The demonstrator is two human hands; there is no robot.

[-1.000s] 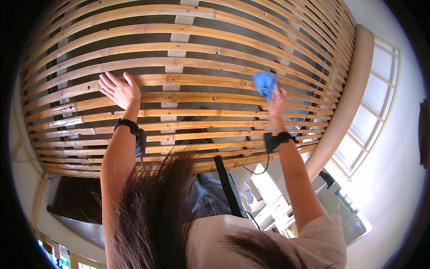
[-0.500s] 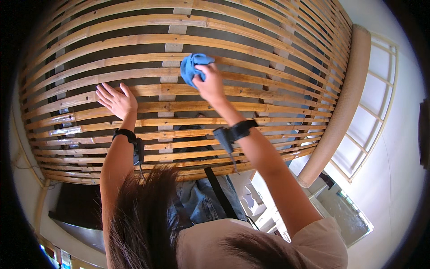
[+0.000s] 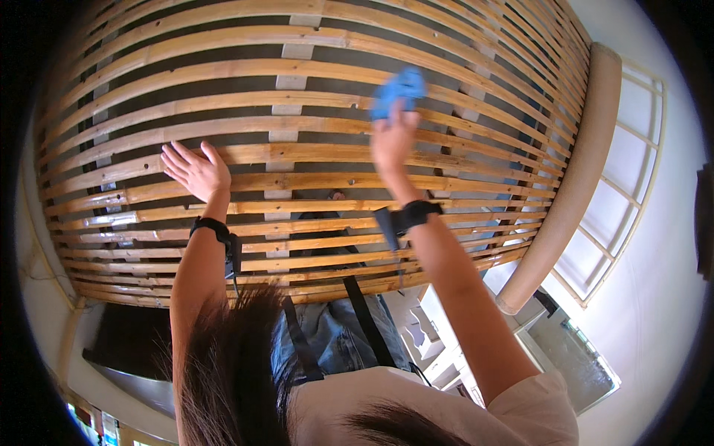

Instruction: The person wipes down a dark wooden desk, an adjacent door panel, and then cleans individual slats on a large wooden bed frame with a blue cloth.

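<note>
A bamboo slat platform (image 3: 320,104) stretches out before me, its long strips laid side by side over pale crosspieces. My right hand (image 3: 394,137) grips a blue cloth (image 3: 399,92) against the slats right of the middle; both are smeared by motion. My left hand (image 3: 199,171) rests flat on the slats at left with its fingers spread, holding nothing. Each wrist wears a black band with a small dark device. Dark gaps show between the strips.
A thick tan rolled tube (image 3: 569,171) runs along the platform's right end. Past it stands a pale barred frame (image 3: 628,163) by the white wall. A dark panel (image 3: 130,334) lies at lower left, and a glass-like pane (image 3: 576,364) at lower right.
My right hand has swept the blue cloth rightward and a little farther away across the slats. The left hand has stayed in nearly the same place.
</note>
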